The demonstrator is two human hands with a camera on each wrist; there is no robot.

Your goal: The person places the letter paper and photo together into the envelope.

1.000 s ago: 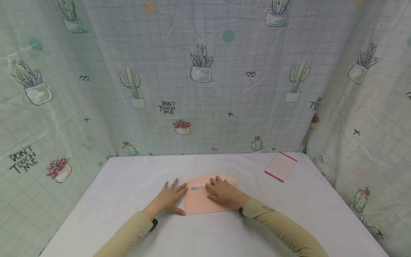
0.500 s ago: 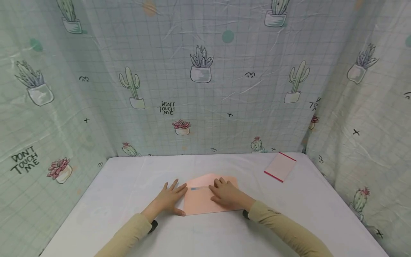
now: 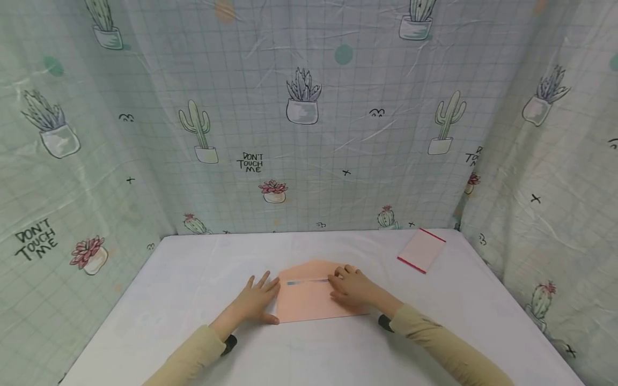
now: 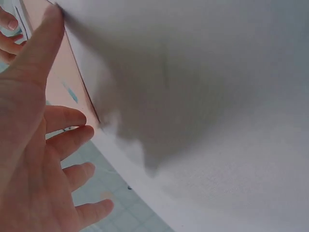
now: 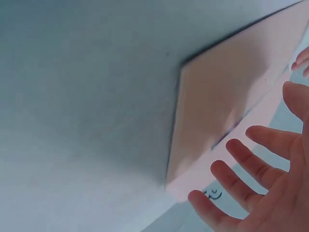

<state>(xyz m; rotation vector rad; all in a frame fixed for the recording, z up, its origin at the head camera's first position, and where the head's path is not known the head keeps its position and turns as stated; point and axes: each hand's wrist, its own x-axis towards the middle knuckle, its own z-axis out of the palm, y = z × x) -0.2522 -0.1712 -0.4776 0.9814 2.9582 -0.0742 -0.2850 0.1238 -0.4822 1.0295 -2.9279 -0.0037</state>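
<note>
Readable text was found only on the curtain [image 3: 309, 161]. "DON'T TOUCH ME", in black hand-lettered capitals, stood on the back panel at centre-left and again on the left panel. A cut-off fragment of the same lettering showed at the right fold. Nothing else was legible.

Our left hand [image 3: 255, 303] lies flat, a bit left of the middle of the head view, with its fingers [image 4: 67, 137] spread and straight. Our right hand [image 3: 354, 289] lies just right of the middle, fingers [image 5: 241, 169] stretched out. Both arms come up from the bottom edge in tan sleeves.
</note>
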